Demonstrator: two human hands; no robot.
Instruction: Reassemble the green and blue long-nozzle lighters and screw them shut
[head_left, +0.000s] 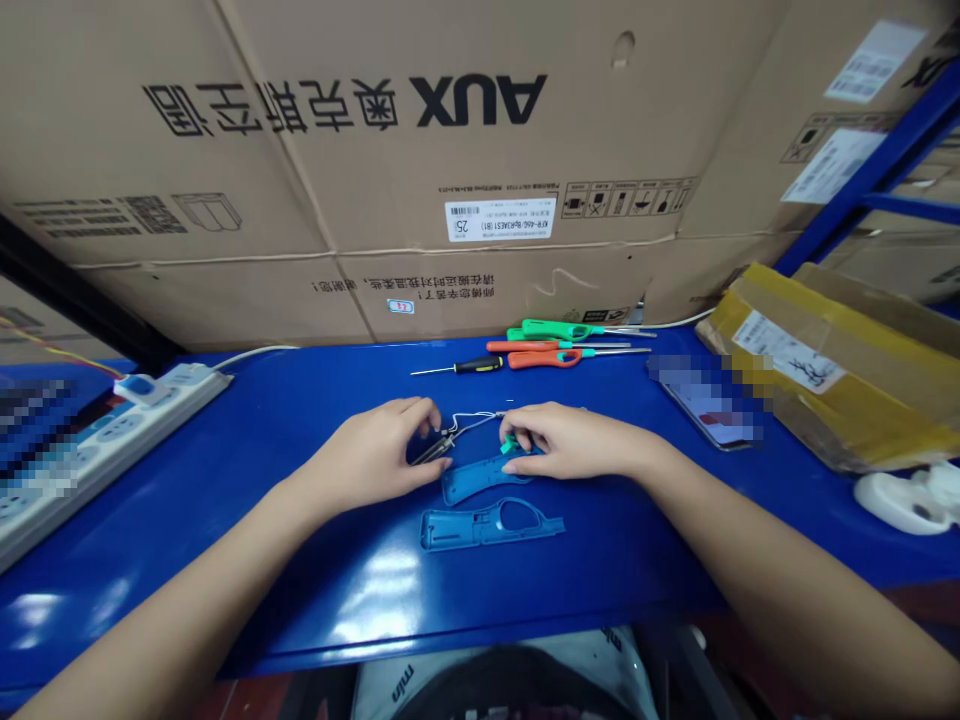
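Note:
My left hand point(375, 448) is curled, thumb and fingers around a slim dark lighter part point(435, 447) with thin pale wires point(474, 417) running off it to the right. Between the thumb and fingers of my right hand point(559, 440) sits a small green trigger piece point(509, 444); its far side is hidden by the fingers. Just under both hands lies one blue lighter housing half point(476, 482), partly covered by my right thumb. Closer to me rests the other blue housing half point(469, 529), hollow side up, with a trigger loop at its right.
Behind the hands lie a black-and-yellow screwdriver point(478, 365), orange lighters point(541, 358) and green lighters point(559, 329). A phone point(701, 405) and a yellow-taped box point(847, 370) are at right, a white power strip point(112, 430) at left. Large cartons point(375, 180) wall off the back.

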